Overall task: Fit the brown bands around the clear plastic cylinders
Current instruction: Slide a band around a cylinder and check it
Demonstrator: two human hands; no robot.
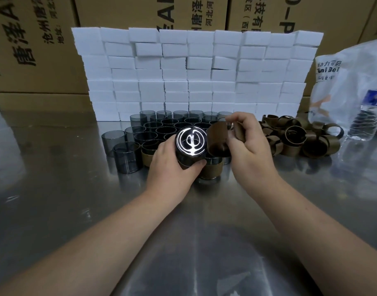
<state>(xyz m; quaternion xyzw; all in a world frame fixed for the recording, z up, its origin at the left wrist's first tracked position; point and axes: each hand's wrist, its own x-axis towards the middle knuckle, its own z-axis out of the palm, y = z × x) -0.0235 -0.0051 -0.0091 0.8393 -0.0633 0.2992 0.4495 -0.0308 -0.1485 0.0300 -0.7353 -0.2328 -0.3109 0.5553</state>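
The job has only just begun. Two clear cylinders wear a brown band: one (211, 170) stands just below the hands and one (147, 158) peeks out beside the left wrist.

The left grip (172, 167) is curled around a third cylinder (190, 144), held up off the surface (55, 189) and tipped so its shiny round end faces us. The right grip (249, 150) pinches one brown band (218, 135) right next to that cylinder. I think the band is not on it yet.

Lots of work is left. Behind the hands stands a big group of bare cylinders (162, 124), about twenty-five or more; some hide behind others, so I cannot count them all. On the right lies a heap of loose bands (294, 139), roughly twenty, too tangled to count.
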